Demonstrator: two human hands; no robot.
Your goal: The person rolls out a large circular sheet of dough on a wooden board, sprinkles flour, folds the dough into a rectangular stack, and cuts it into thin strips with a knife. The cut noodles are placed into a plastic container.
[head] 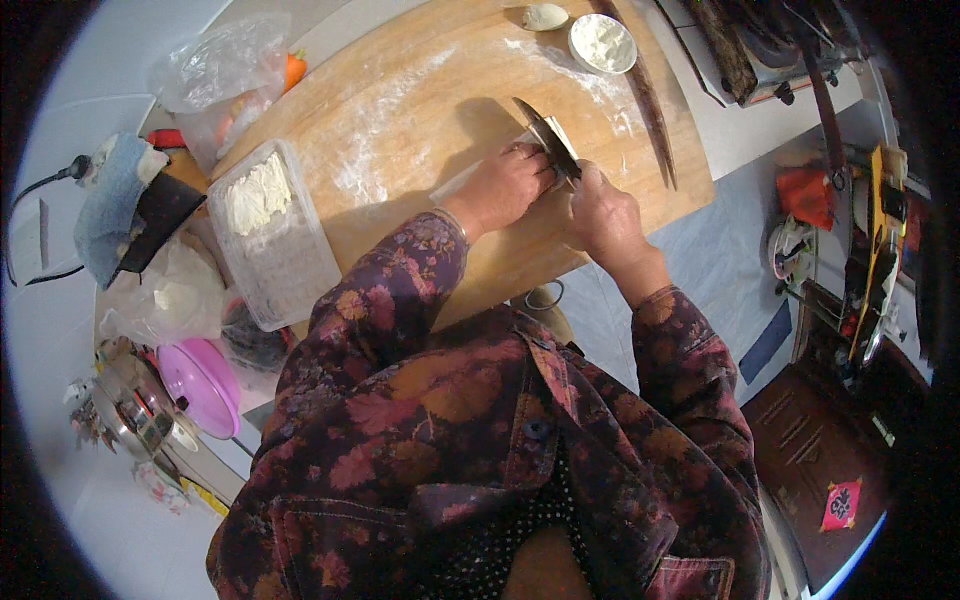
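Note:
My right hand point(607, 214) grips the handle of a kitchen knife point(551, 141), its dark blade slanting away to the upper left. Under my left hand point(506, 187) lies a pale folded sheet of dough point(459, 181), pressed down by curled fingers close beside the blade. On the blade's far side a small cut end of dough point(560, 135) shows. The wooden board point(405, 142) beneath is dusted with flour. To the left, a clear plastic tray point(289, 262) holds a bundle of cut noodles point(259, 193).
A long rolling pin point(652, 112) lies along the board's right side, near a white bowl of flour point(602, 43) and a pale lump of dough point(545, 16). A gas stove point(772, 67) stands at upper right. Plastic bags point(225, 71) and a pink basin point(199, 386) sit left.

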